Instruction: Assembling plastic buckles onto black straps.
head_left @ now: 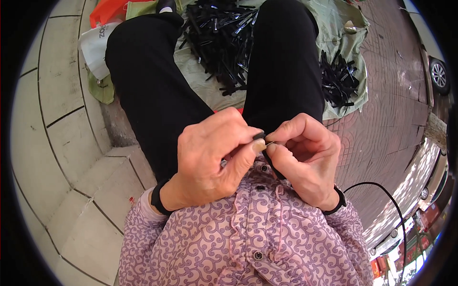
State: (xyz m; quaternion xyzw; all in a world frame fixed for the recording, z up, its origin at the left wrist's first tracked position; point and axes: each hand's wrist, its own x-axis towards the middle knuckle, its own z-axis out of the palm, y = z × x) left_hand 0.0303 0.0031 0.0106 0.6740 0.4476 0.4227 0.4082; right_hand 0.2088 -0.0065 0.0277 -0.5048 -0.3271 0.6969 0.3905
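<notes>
In front of my lap both hands meet, fingertips almost touching. My left hand (214, 159) is closed in a pinch, thumb and forefinger gripping a small black piece (258, 136). Facing it, my right hand (305, 159) pinches a fine, light-coloured strand (271, 142) that runs toward the left thumb. Below the right thumb a dark narrow strip (273, 164) shows; whether it joins the black piece I cannot tell. Beyond my knees lies a large heap of slim black pieces (217, 47), some with shiny parts. A smaller pile of similar pieces (338, 78) sits right of my right knee.
Pale green sheeting (191, 71) lies under the heaps. A white bag (95, 50) and orange-red plastic (109, 12) rest beyond my left knee. Pale stone slabs (52, 109) are on the left, reddish paving (377, 119) on the right. A black cable (396, 202) curves at lower right; parked cars stand farther off.
</notes>
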